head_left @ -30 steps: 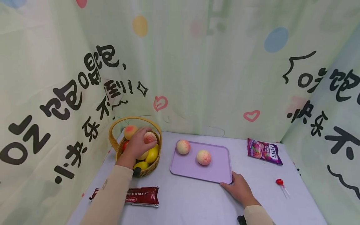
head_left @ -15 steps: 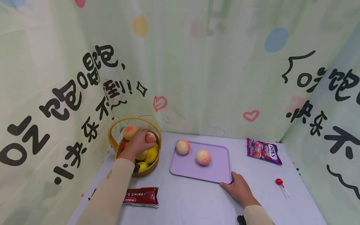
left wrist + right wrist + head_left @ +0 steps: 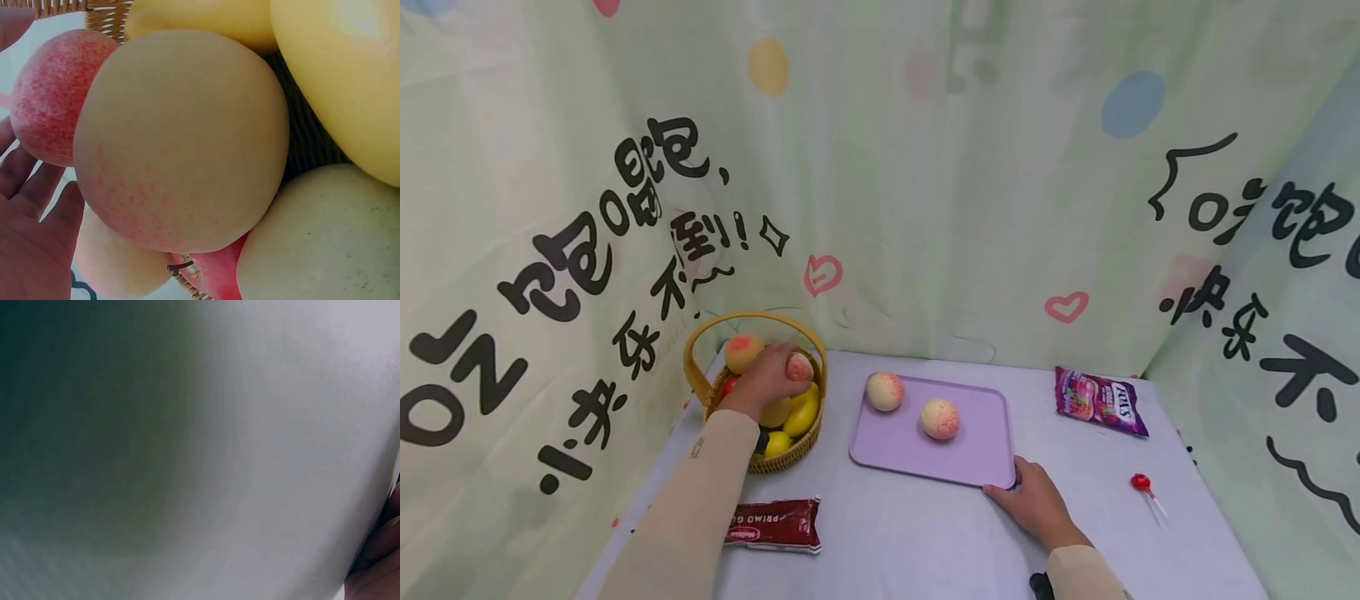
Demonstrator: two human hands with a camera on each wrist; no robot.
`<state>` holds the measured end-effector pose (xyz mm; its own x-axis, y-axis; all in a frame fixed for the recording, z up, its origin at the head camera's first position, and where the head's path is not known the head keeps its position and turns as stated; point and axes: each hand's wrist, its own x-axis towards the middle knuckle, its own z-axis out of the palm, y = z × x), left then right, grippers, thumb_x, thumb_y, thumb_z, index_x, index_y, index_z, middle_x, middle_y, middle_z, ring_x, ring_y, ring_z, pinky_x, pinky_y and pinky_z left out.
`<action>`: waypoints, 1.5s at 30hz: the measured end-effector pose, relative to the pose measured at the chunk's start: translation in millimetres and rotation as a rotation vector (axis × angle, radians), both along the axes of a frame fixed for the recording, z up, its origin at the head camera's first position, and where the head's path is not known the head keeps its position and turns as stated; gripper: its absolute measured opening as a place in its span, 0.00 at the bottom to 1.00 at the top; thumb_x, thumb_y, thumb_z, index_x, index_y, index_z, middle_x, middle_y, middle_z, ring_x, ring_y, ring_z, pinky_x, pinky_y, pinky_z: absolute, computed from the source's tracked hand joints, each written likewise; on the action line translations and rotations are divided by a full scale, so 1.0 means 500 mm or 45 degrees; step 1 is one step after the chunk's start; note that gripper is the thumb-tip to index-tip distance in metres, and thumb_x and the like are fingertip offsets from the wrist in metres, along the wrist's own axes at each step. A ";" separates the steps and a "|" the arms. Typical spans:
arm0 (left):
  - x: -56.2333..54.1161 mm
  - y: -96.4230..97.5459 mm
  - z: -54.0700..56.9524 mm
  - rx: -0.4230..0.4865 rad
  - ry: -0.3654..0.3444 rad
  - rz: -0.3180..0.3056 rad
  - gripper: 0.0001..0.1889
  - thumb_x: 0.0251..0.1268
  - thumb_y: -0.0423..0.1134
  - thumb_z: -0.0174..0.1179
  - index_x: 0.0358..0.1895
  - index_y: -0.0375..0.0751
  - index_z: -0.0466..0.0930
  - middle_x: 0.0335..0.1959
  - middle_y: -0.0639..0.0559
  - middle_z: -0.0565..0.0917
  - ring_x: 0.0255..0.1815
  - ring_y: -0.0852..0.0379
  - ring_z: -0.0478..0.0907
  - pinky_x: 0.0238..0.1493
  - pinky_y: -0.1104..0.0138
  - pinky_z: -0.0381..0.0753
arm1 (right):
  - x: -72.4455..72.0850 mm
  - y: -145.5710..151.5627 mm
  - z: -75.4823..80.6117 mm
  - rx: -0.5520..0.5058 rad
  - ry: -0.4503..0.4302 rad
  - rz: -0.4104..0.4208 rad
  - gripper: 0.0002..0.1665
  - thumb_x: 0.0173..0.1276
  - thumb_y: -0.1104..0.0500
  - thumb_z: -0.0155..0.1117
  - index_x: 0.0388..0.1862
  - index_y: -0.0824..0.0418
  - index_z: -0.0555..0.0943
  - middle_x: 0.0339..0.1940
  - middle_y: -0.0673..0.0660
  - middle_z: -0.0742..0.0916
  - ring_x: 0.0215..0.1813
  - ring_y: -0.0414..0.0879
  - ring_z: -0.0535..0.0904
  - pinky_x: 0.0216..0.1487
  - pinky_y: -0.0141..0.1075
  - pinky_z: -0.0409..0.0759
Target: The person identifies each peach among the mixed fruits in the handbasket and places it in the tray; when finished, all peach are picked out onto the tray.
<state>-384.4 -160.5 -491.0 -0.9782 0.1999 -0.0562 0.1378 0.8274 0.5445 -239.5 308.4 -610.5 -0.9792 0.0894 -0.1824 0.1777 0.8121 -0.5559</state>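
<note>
My left hand [image 3: 762,385] reaches into the wicker basket [image 3: 786,460] at the left. Its fingers and thumb hold a pink-speckled peach [image 3: 800,367]; the left wrist view shows this peach [image 3: 50,100] between fingertips and thumb, beside a larger pale fruit [image 3: 181,144]. Other fruit, including a yellow lemon [image 3: 777,443] and an orange-red peach [image 3: 744,352], fills the basket. My right hand [image 3: 1037,504] grips the near right corner of the lilac tray [image 3: 891,450]. Two peaches, one at the far left corner [image 3: 885,391] and one near the middle [image 3: 940,419], rest on it.
A dark red snack packet [image 3: 775,525] lies in front of the basket, partly behind my left sleeve. Further right are a purple sweets bag [image 3: 1101,402] and a red lollipop [image 3: 1141,482]. A printed curtain [image 3: 887,208] surrounds the table. The right wrist view is mostly blurred.
My left hand stays at the peach in the basket, its fingers drawn slightly closer around it, while the forearm shifts a little. The right hand and tray hold still; the head view drifts slightly.
</note>
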 end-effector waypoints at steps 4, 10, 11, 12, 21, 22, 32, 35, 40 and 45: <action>-0.017 -0.001 -0.005 -0.016 -0.007 -0.031 0.42 0.63 0.49 0.71 0.78 0.42 0.62 0.77 0.40 0.65 0.73 0.41 0.66 0.74 0.45 0.68 | -0.002 0.003 0.000 -0.002 -0.003 -0.008 0.58 0.58 0.32 0.74 0.71 0.74 0.69 0.59 0.69 0.83 0.64 0.66 0.78 0.65 0.62 0.74; -0.028 -0.001 -0.009 -0.032 0.010 -0.077 0.40 0.62 0.47 0.72 0.75 0.39 0.66 0.72 0.39 0.70 0.70 0.40 0.68 0.74 0.46 0.68 | -0.001 0.003 -0.001 -0.004 0.006 -0.012 0.55 0.58 0.33 0.76 0.68 0.73 0.73 0.53 0.65 0.85 0.55 0.58 0.80 0.60 0.59 0.77; -0.029 -0.001 -0.009 -0.032 0.019 -0.085 0.39 0.61 0.47 0.72 0.74 0.38 0.67 0.71 0.39 0.71 0.69 0.40 0.69 0.73 0.46 0.69 | -0.001 0.003 -0.001 -0.007 0.012 -0.011 0.54 0.57 0.33 0.76 0.67 0.72 0.74 0.51 0.63 0.85 0.53 0.56 0.80 0.59 0.58 0.78; -0.029 0.000 -0.010 -0.032 0.024 -0.090 0.39 0.61 0.47 0.72 0.73 0.38 0.68 0.70 0.38 0.72 0.68 0.41 0.69 0.73 0.46 0.69 | 0.000 0.003 0.000 -0.009 0.017 -0.009 0.53 0.57 0.33 0.76 0.66 0.72 0.74 0.50 0.62 0.85 0.51 0.54 0.79 0.57 0.57 0.78; -0.043 0.005 -0.023 -0.017 -0.001 -0.059 0.40 0.59 0.45 0.71 0.74 0.39 0.67 0.71 0.39 0.72 0.66 0.42 0.70 0.72 0.47 0.70 | -0.001 -0.003 -0.002 -0.015 0.025 -0.014 0.48 0.57 0.35 0.77 0.63 0.69 0.77 0.45 0.58 0.85 0.45 0.50 0.76 0.51 0.52 0.78; -0.044 0.005 -0.025 -0.009 -0.010 -0.055 0.40 0.59 0.45 0.71 0.74 0.39 0.66 0.71 0.39 0.72 0.66 0.42 0.70 0.72 0.47 0.70 | 0.000 -0.005 -0.002 -0.014 0.028 -0.013 0.48 0.57 0.35 0.77 0.63 0.69 0.77 0.45 0.58 0.85 0.45 0.50 0.76 0.51 0.52 0.78; -0.068 0.024 -0.047 0.033 0.032 -0.087 0.43 0.56 0.42 0.74 0.74 0.36 0.66 0.70 0.38 0.74 0.67 0.41 0.72 0.73 0.47 0.69 | 0.003 -0.002 0.007 0.004 0.040 -0.029 0.52 0.57 0.37 0.78 0.67 0.72 0.74 0.50 0.62 0.86 0.54 0.55 0.81 0.59 0.58 0.78; -0.069 0.025 -0.046 0.058 0.028 -0.075 0.43 0.55 0.41 0.74 0.74 0.36 0.66 0.71 0.38 0.73 0.67 0.41 0.72 0.74 0.47 0.69 | 0.002 0.000 0.005 0.004 0.038 -0.030 0.51 0.57 0.37 0.78 0.66 0.71 0.75 0.49 0.61 0.86 0.53 0.54 0.81 0.59 0.57 0.78; -0.064 0.019 -0.045 0.073 0.038 -0.072 0.42 0.56 0.40 0.74 0.74 0.35 0.67 0.71 0.38 0.73 0.66 0.41 0.73 0.74 0.48 0.69 | 0.000 0.000 0.001 0.007 0.035 -0.024 0.52 0.57 0.36 0.78 0.67 0.72 0.74 0.49 0.62 0.86 0.52 0.54 0.80 0.58 0.57 0.78; -0.052 0.011 -0.041 0.086 0.022 -0.068 0.40 0.58 0.39 0.72 0.74 0.37 0.66 0.72 0.39 0.71 0.67 0.42 0.71 0.74 0.48 0.69 | 0.001 -0.004 0.001 0.007 0.027 -0.021 0.56 0.57 0.36 0.77 0.69 0.74 0.71 0.54 0.66 0.85 0.59 0.61 0.80 0.63 0.60 0.76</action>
